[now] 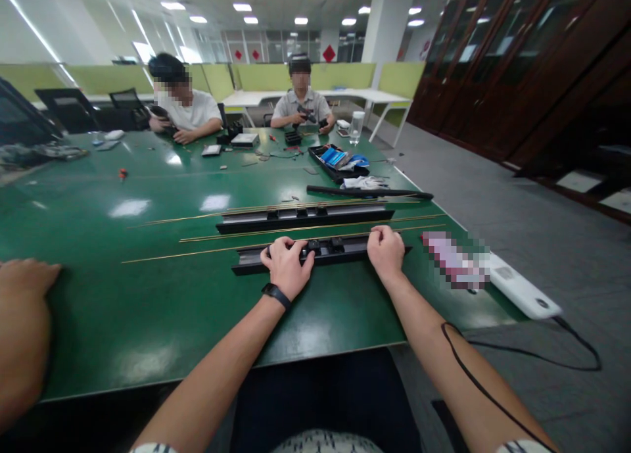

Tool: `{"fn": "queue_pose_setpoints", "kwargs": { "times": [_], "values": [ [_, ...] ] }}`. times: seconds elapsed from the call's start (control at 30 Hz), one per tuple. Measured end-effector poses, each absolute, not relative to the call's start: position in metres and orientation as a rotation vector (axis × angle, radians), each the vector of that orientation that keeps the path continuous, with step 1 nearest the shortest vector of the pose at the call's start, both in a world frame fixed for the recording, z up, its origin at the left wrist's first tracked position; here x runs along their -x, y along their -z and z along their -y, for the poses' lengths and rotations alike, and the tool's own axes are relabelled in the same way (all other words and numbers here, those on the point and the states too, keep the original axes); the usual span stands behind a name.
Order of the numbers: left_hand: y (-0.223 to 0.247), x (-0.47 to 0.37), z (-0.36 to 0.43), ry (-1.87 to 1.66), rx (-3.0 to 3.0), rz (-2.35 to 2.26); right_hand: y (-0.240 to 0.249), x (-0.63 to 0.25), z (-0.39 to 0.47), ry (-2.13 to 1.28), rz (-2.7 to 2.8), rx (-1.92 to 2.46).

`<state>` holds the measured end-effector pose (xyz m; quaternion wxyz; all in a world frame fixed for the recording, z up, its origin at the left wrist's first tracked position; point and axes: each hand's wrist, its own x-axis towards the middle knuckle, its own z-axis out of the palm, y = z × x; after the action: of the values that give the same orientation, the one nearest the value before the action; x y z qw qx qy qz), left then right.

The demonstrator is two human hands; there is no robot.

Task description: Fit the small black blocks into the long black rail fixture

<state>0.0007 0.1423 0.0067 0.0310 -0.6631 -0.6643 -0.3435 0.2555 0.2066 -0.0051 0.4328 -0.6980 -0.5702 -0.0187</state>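
A long black channel rail (325,258) lies across the green table in front of me, with small black blocks (337,244) set inside it. Over its left part, my left hand (288,263) is closed, fingers on the far side and thumb near a block. My right hand (386,250) is curled shut at the rail's right end; its fingertips are hidden, and what they pinch cannot be made out. A thin brass-coloured rod (182,254) runs along the rail behind both hands. Beyond it lies a second black channel rail (355,217), also holding black blocks, with more thin rods beside it.
A black tube (384,194), white gloves (365,183) and a black tray (340,174) of blue packets lie farther back. To the right is a white power strip (522,287) with a cable. Two people sit opposite; another person's arm (24,308) rests at left.
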Motion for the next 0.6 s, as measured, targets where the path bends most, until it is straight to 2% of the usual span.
{"fn": "queue_pose_setpoints", "kwargs": {
  "times": [0.2, 0.6],
  "values": [
    [-0.002, -0.002, -0.163, 1.067, 2.013, 2.013, 0.010, -0.253, -0.235, 0.165, 1.393, 1.724],
    [0.007, -0.001, -0.170, 1.097, 1.982, 1.916, 0.021, -0.258, -0.238, 0.280, 1.416, 1.639]
  ]
}}
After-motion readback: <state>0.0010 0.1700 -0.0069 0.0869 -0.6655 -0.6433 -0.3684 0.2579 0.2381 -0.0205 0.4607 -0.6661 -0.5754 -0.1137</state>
